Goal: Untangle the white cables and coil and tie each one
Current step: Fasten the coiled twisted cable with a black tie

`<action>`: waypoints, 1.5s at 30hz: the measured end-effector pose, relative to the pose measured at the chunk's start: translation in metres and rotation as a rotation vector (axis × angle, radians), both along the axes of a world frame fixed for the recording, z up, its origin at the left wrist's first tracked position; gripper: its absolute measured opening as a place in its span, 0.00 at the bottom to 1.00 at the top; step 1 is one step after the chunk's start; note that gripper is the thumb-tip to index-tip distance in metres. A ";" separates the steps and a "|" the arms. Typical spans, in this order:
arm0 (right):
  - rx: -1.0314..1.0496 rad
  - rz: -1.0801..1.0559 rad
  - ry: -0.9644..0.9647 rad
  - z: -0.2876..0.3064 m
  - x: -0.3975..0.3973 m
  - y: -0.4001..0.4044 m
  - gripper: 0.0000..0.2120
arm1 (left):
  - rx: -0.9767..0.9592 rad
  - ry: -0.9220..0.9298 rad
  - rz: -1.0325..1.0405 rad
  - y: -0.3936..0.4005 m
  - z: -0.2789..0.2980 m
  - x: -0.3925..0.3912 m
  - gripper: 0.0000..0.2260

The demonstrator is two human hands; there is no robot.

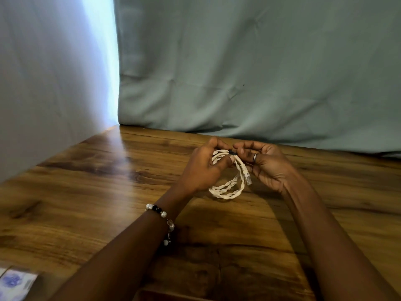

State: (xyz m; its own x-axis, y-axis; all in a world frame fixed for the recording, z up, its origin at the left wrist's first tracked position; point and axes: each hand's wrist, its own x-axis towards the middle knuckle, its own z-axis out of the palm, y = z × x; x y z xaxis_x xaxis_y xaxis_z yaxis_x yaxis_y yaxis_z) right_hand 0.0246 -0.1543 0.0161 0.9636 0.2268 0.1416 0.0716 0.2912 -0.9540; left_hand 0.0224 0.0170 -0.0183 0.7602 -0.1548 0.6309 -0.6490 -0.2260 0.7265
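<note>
Near the far edge of the desk (86, 192), right of its middle, both hands hold a coiled white cable (227, 190) above the wood. The left hand (204, 168) has its fingers curled round the coil's upper part; the right hand (262, 161) pinches a small black tie (231, 152) at the top. The coil's long axis runs towards the person, and its plug (247, 177) points down towards the near edge.
</note>
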 end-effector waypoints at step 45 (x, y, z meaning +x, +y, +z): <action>-0.464 0.068 -0.116 0.001 -0.011 0.008 0.14 | -0.312 0.219 0.035 -0.001 -0.001 0.004 0.06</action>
